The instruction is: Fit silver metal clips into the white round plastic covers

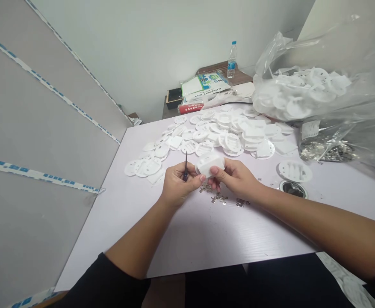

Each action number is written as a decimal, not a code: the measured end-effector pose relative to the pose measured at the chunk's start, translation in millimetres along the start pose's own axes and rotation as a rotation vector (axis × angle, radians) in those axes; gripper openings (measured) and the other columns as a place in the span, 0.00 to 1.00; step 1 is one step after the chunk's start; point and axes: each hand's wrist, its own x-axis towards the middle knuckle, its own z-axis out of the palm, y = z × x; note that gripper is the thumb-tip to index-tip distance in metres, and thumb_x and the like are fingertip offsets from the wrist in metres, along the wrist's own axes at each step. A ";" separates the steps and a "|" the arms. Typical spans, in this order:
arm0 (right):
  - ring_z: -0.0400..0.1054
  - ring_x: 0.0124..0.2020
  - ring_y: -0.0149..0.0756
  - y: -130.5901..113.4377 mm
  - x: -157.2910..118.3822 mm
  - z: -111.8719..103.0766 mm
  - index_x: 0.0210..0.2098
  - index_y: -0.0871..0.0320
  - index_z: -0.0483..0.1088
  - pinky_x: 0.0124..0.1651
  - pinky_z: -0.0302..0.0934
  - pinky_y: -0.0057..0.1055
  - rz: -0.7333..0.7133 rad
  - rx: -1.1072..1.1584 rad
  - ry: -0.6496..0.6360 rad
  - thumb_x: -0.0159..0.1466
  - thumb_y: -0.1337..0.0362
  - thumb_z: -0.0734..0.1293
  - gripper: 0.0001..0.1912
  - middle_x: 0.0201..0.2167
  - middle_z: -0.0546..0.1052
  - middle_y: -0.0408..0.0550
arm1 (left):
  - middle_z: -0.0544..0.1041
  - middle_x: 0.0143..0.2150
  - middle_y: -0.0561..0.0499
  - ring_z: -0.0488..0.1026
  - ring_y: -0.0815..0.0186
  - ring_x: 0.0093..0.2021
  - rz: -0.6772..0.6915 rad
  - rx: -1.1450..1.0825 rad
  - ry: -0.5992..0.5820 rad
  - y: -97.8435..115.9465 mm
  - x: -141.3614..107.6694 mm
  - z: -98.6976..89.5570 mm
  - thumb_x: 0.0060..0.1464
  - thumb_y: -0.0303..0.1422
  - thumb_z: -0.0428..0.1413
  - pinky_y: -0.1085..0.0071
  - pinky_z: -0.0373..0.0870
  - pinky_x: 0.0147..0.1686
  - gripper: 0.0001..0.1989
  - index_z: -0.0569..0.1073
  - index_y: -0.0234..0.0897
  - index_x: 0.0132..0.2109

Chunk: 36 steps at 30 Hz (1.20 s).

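Note:
Both hands hold one white plastic part [210, 165] above the middle of the table. My left hand [180, 182] grips its left side with closed fingers and also holds a dark, thin-tipped tool [186, 169], tip pointing up. My right hand [234, 176] pinches the part's right side, thumb on its face. Below the hands, small metal pieces [218, 198] lie scattered on the white table [206, 244]. Just beyond is a wide pile of round white plastic parts [232, 141].
On the right are a clear bag of white parts [296, 94], a bag of metal pieces [330, 149], a lone white disc [294, 171] and a round dark-centred object [293, 189]. A water bottle [232, 60] stands at the back. A grey partition [39, 141] borders the left.

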 end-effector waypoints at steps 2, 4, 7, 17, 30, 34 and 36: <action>0.69 0.23 0.31 0.0 -1.1 1.8 0.30 0.57 0.68 0.29 0.66 0.30 0.000 -0.047 0.040 0.62 0.38 0.69 0.27 0.23 0.74 0.43 | 0.71 0.22 0.54 0.63 0.74 0.21 -0.008 0.058 0.047 -0.4 0.8 0.7 0.43 0.37 0.71 0.75 0.65 0.23 0.15 0.75 0.34 0.30; 0.69 0.23 0.32 0.1 -2.0 3.1 0.29 0.56 0.68 0.29 0.65 0.30 0.002 -0.092 0.058 0.63 0.38 0.68 0.27 0.22 0.74 0.44 | 0.71 0.22 0.55 0.62 0.74 0.21 -0.021 0.109 0.083 -0.4 1.4 1.3 0.42 0.37 0.71 0.76 0.64 0.23 0.15 0.75 0.34 0.30; 0.70 0.24 0.33 0.5 -2.4 3.0 0.29 0.57 0.68 0.29 0.66 0.30 0.017 -0.107 0.057 0.64 0.37 0.66 0.28 0.23 0.74 0.45 | 0.70 0.23 0.55 0.61 0.74 0.22 -0.023 0.157 0.091 0.5 1.5 1.9 0.42 0.37 0.71 0.76 0.62 0.22 0.15 0.75 0.34 0.31; 0.68 0.21 0.30 -2.5 -3.1 -4.9 0.25 0.58 0.71 0.28 0.65 0.28 0.042 -0.118 -0.011 0.67 0.39 0.64 0.30 0.20 0.74 0.45 | 0.78 0.39 0.50 0.61 0.78 0.20 0.115 0.226 0.025 4.3 1.3 -5.1 0.51 0.37 0.68 0.76 0.58 0.20 0.18 0.80 0.40 0.49; 0.69 0.21 0.32 0.6 -4.0 -2.2 0.24 0.57 0.71 0.27 0.61 0.29 -0.077 -0.357 0.034 0.69 0.41 0.62 0.29 0.19 0.75 0.45 | 0.79 0.36 0.48 0.69 0.71 0.28 0.196 0.345 0.136 3.7 -2.1 -1.7 0.53 0.37 0.66 0.73 0.68 0.25 0.09 0.82 0.38 0.40; 0.69 0.21 0.32 -0.7 -4.8 -0.5 0.24 0.57 0.71 0.28 0.62 0.29 -0.058 -0.331 0.030 0.69 0.42 0.62 0.28 0.19 0.75 0.45 | 0.79 0.37 0.48 0.70 0.71 0.28 0.155 0.327 0.128 3.1 -2.5 -2.8 0.54 0.39 0.66 0.74 0.68 0.24 0.11 0.81 0.37 0.40; 0.69 0.22 0.32 -0.4 -4.9 0.8 0.24 0.57 0.70 0.28 0.62 0.29 -0.039 -0.296 0.028 0.69 0.42 0.63 0.28 0.20 0.75 0.45 | 0.79 0.39 0.48 0.71 0.71 0.27 0.122 0.295 0.118 3.4 -1.9 -2.8 0.53 0.40 0.67 0.75 0.67 0.23 0.12 0.80 0.38 0.42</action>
